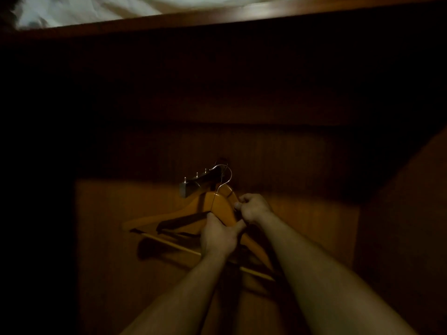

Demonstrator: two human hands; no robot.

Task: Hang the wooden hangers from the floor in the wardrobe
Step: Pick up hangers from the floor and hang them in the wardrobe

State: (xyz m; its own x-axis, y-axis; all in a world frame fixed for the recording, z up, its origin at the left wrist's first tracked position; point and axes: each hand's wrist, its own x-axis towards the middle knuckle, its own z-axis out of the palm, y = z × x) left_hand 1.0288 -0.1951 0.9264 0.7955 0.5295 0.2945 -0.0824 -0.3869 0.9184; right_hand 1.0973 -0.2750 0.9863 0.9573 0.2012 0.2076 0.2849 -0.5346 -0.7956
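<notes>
Dim brown panelling of the wardrobe [290, 160] fills the view, with a white cloth [84, 8] at eleven o'clock beyond its upper edge. A short metal rail [192, 186] with small pegs juts out at centre. Several wooden hangers [219, 205] are held bunched together just below it, and one wire hook [224, 176] rises beside the rail's far end. Poor light prevents confirming whether that hook is seated. Risk assessment: the hook may sit only against the rail rather than over it, and letting go could drop the bundle. The bunched arms and crossbars may also tangle or slide apart, since the grip covers only the middle. Position: the left hand [219, 234] grips the front hanger's sloping shoulder from six o'clock, fingers curled over it and thumb out toward three o'clock. The right hand [254, 209] pinches the hangers' necks from four o'clock, fingertips closed just under the hook.
</notes>
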